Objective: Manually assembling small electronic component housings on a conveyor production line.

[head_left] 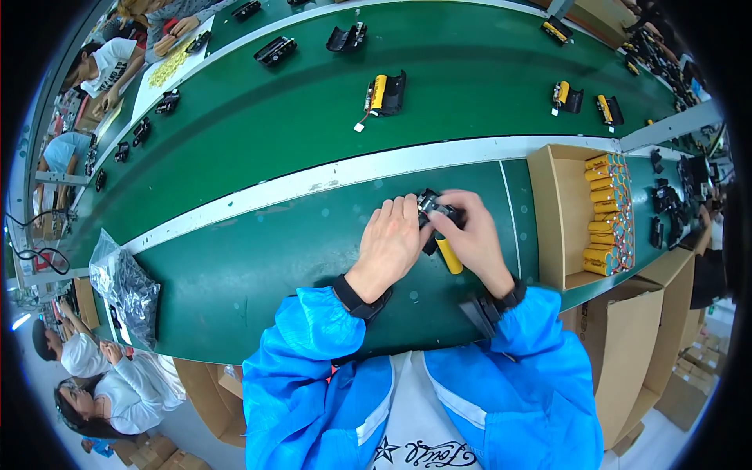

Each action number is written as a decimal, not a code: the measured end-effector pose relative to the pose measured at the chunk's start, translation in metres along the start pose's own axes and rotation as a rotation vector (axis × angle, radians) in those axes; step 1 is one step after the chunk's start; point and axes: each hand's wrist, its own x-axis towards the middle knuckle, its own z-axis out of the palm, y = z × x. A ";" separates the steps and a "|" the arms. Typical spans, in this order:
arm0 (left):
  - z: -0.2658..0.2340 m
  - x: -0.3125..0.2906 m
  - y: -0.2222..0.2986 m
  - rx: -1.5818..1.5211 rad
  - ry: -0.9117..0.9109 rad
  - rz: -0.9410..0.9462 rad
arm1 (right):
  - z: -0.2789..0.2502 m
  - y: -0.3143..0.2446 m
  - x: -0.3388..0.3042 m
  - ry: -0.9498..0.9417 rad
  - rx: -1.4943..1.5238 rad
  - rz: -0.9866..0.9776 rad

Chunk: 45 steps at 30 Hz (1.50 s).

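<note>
A black plastic housing (428,200) with small parts inside is between my hands on the green bench. My left hand (391,240) steadies its left side, thumb against it and fingers together along the edge. From the right, my right hand (475,237) is closed on the housing, its fingertips bent over the upper part. Below my right fingers, a yellow cylindrical battery (449,257) sticks out toward me, its upper end hidden. A black piece (479,315) lies by my right wrist.
An open cardboard box (546,215) of several yellow batteries (603,207) stands at right. A clear bag of dark parts (125,290) lies at left. Beyond the white rail (313,185), a green belt (258,117) carries housings, some with batteries. Other people sit at left.
</note>
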 end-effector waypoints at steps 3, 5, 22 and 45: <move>-0.008 0.000 -0.002 -0.035 -0.053 -0.032 | -0.012 -0.005 -0.027 0.077 0.218 0.227; -0.009 0.000 -0.006 -0.052 -0.085 -0.040 | -0.016 -0.012 -0.037 -0.141 0.153 0.231; 0.011 -0.004 0.013 0.086 0.021 -0.172 | -0.011 -0.002 -0.027 0.165 -0.157 -0.313; -0.035 -0.038 -0.012 -0.380 -0.066 -0.056 | 0.009 -0.032 -0.034 0.007 -0.411 -0.399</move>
